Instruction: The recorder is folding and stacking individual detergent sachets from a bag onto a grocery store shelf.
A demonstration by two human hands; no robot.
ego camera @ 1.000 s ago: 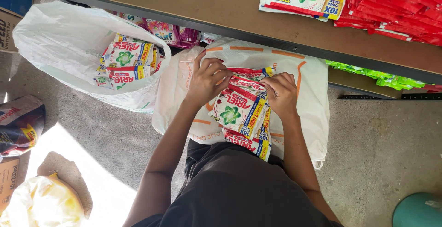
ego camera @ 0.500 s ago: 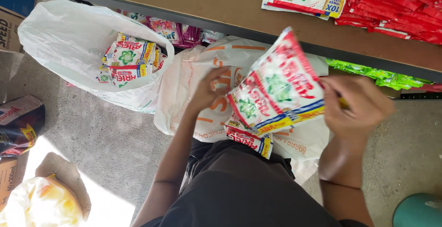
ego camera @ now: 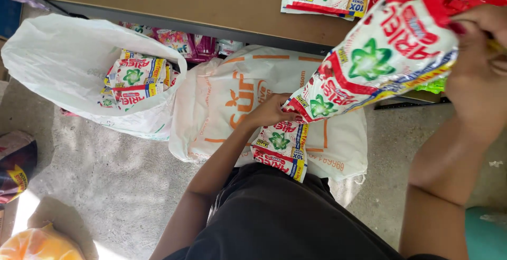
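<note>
The strip of detergent sachets [ego camera: 380,64] hangs lifted at about 2 o'clock from the white sack [ego camera: 232,101], stretched taut between your hands so the packets slide out of the sack's mouth without bunching. Your right hand [ego camera: 478,64] is closed around its upper end, pinching the plastic edge up beside the shelf [ego camera: 158,1]. Your left hand [ego camera: 272,111] curls loosely at the sack's opening, fingers on the lower end, with more sachets [ego camera: 282,152] just below at 6 o'clock.
</note>
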